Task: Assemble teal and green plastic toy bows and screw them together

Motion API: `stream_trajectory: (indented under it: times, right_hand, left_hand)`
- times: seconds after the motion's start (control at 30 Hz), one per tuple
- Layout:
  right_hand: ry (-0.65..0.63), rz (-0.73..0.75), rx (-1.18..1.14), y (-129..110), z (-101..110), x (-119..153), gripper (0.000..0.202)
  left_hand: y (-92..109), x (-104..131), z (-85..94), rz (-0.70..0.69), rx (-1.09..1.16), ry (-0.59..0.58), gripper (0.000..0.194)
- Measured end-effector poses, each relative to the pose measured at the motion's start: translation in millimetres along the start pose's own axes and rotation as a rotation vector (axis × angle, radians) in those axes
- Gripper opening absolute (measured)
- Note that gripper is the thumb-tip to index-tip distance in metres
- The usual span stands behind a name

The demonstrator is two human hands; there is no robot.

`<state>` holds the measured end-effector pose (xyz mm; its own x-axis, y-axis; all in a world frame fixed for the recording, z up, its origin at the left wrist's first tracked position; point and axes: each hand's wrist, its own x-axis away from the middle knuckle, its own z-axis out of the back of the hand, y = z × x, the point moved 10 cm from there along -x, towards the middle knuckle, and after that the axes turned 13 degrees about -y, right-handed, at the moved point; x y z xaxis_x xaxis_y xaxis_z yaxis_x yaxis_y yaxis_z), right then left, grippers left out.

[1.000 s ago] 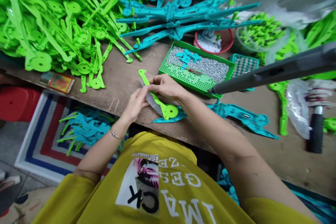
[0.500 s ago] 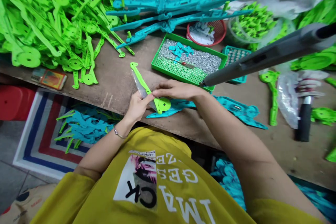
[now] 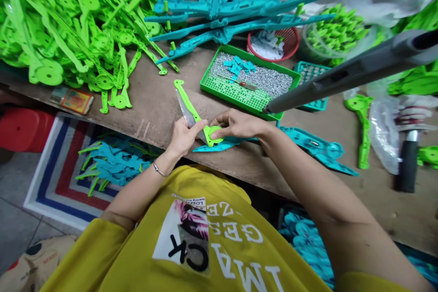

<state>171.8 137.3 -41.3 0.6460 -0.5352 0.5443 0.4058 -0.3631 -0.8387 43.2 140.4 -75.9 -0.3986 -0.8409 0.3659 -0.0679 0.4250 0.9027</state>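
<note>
The left hand (image 3: 182, 138) holds a long lime-green plastic handle (image 3: 188, 102) with a curved grey blade (image 3: 185, 110), above the counter (image 3: 153, 100) near its near edge. The right hand's (image 3: 241, 125) thumb touches the round end; whether it grips, I cannot tell.

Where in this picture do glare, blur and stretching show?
Head view: whitish glints on the clear bag; head view: the green pile blurs toward the upper-left corner, held green piece looks clearer; head view: the right arm seems stretched.
</note>
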Motion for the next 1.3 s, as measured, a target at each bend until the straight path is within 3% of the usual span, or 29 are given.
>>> stream_trajectory:
  times: [0.13, 0.27, 0.4, 0.5, 0.6, 0.67, 0.77, 0.83, 1.07, 1.3]
  right_hand:
    - [-0.017, 0.005, 0.038, 2.5, 3.8, 3.9, 0.029]
    - [0.007, 0.041, 0.083, 3.3, 10.4, 5.0, 0.033]
    - [-0.004, 0.045, 0.109, 2.7, 10.2, 3.8, 0.041]
    - [-0.037, 0.025, 0.118, 2.7, 8.4, 4.9, 0.05]
    - [-0.083, 0.001, 0.132, 4.2, 6.6, 7.9, 0.051]
    - [-0.115, -0.006, 0.137, 5.4, 4.8, 10.0, 0.05]
    - [-0.123, -0.025, 0.156, 8.1, 4.5, 12.6, 0.05]
    - [-0.103, -0.036, 0.19, 8.2, 5.9, 13.9, 0.05]
    - [-0.052, 0.008, 0.335, -0.3, 10.9, 17.4, 0.05]
    - [0.052, 0.038, 0.435, 0.1, 18.8, 21.1, 0.045]
  left_hand:
    - [0.7, 9.9, -11.8, 0.002, 0.112, -0.016, 0.053]
    - [-6.4, 18.8, -38.0, 0.07, 0.167, -0.184, 0.069]
    - [-12.6, 21.8, -42.6, 0.066, 0.139, -0.179, 0.053]
    - [-14.2, 22.2, -44.1, 0.06, 0.159, -0.16, 0.053]
    - [-11.2, 18.4, -49.8, 0.104, 0.174, -0.241, 0.054]
    - [-3.0, 10.3, -40.4, 0.107, 0.163, -0.221, 0.052]
    - [16.3, -7.1, -8.6, 0.022, 0.156, -0.052, 0.053]
    - [22.5, -17.3, 2.5, -0.006, 0.157, -0.005, 0.056]
    - [25.9, -34.1, 4.1, 0.019, 0.166, -0.033, 0.054]
    - [56.5, -54.8, 27.5, -0.041, 0.118, -0.005, 0.041]
